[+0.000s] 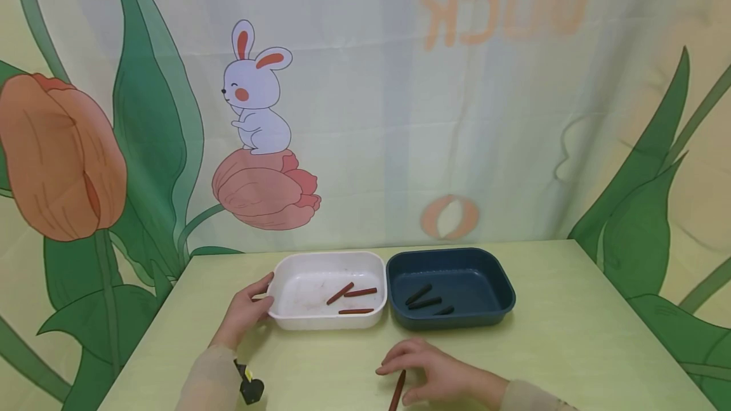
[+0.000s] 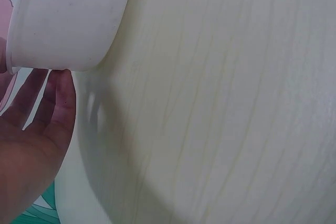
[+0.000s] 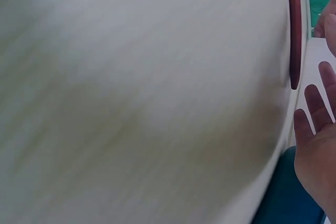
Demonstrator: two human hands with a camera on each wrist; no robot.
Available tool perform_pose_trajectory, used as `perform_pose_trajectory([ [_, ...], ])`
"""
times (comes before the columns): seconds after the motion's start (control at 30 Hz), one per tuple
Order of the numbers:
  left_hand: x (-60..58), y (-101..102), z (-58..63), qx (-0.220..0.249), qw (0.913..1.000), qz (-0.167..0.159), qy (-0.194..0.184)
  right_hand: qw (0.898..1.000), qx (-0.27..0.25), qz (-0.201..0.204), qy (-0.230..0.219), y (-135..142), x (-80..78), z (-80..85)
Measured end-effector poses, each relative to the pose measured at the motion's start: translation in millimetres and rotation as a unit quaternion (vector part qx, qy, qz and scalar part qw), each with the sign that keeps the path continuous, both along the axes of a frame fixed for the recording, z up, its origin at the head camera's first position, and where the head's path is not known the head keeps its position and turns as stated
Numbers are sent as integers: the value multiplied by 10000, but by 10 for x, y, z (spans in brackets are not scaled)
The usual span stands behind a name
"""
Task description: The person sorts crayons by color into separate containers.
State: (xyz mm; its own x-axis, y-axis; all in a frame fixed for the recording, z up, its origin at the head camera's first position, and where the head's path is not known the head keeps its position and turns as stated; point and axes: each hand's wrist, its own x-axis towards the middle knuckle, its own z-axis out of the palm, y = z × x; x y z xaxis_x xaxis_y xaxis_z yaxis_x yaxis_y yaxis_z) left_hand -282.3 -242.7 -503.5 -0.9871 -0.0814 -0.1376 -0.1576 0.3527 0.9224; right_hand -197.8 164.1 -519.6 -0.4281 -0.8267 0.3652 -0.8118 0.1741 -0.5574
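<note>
My left hand (image 1: 244,313) is at the left end of a white plastic tray (image 1: 325,321). Its fingertips (image 2: 64,85) touch the tray's outer wall near the rim, seen close in the left wrist view. Inside that tray lie a few short red-brown sticks (image 1: 356,311), somewhat like crayons. My right hand (image 1: 436,373) hovers low over the table's front with thumb and fingers spread around one more red-brown stick (image 1: 397,391). In the right wrist view this stick (image 3: 295,43) lies on the table, apart from the fingers (image 3: 316,107).
A dark blue tray (image 1: 451,320) stands right beside the white one and holds a few dark sticks (image 1: 425,303). Behind the pale wood-grain table (image 1: 571,335) hangs a printed curtain (image 1: 365,113). A small black-and-yellow item (image 1: 250,387) is by the left sleeve.
</note>
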Motion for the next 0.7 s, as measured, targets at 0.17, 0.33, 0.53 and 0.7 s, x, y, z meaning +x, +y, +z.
perform_pose_trajectory([
  [0.17, 3, 4, 2, 24, 10000, -3, -4, 9992, 165, -29, -355, 7, 11, -39],
  [0.33, 9, 1, 6, 0, 10000, -13, -5, 9978, 274, -78, -597, 2, 5, -65],
  [0.53, 8, 3, 5, -2, 10000, 6, 37, 9990, 284, -38, -347, -10, -15, -77],
  [0.7, 4, 4, -6, -32, 10000, 24, 13, 9992, 307, -19, -255, -14, -46, -106],
])
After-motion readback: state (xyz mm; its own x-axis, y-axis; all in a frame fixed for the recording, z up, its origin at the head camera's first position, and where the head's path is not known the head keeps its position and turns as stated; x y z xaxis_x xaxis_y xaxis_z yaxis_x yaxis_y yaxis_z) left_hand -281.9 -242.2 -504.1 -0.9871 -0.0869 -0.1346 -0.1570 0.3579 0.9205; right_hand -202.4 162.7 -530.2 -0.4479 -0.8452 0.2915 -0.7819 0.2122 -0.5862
